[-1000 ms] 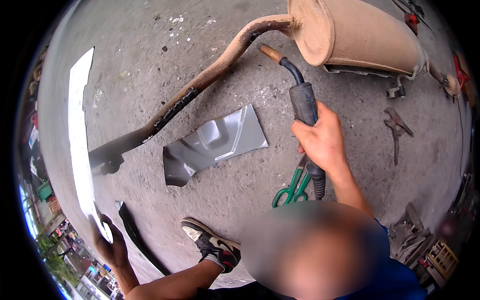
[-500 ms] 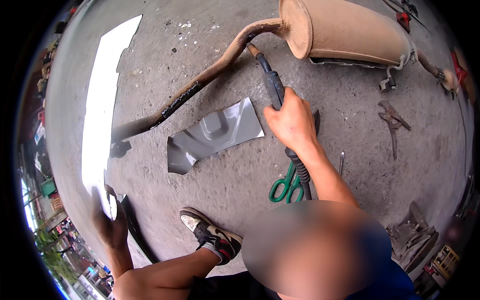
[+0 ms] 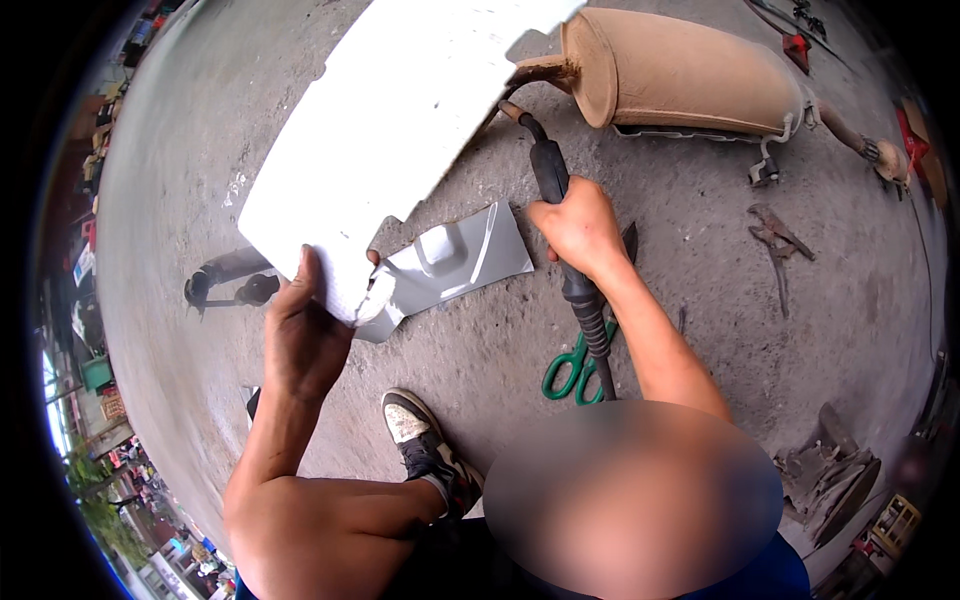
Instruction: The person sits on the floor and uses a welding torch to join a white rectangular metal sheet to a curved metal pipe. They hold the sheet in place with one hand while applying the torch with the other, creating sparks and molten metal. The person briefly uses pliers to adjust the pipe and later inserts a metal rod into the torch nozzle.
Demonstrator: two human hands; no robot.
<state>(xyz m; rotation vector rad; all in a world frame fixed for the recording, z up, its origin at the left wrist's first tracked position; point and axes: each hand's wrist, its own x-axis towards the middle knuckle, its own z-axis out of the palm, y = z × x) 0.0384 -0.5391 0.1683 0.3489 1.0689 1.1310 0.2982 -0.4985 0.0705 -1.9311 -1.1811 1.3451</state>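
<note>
My left hand [image 3: 305, 345] grips the lower corner of a large white sheet [image 3: 390, 110] with ragged edges, thumb on its upper face. The sheet is raised and covers most of the exhaust pipe. My right hand [image 3: 585, 230] is wrapped round the black handle of a welding torch [image 3: 549, 168]. Its copper-coloured nozzle points at the pipe beside the sheet's right edge, close to the muffler [image 3: 700, 75], which is coated in tan dirt. I cannot tell whether the nozzle touches the pipe. A bent grey sheet-metal piece [image 3: 465, 250] lies on the floor, partly behind the white sheet.
Green-handled snips [image 3: 568, 372] lie beneath the torch cable. Locking pliers [image 3: 778, 240] rest on the concrete to the right. A pile of scrap metal [image 3: 825, 475] sits at lower right. The pipe's flanged end [image 3: 205, 285] sticks out at left. My shoe [image 3: 425, 445] stands near the middle.
My left hand has swung the white sheet up and to the right, turning its broad face into view and over the pipe. My right hand and the torch have barely moved.
</note>
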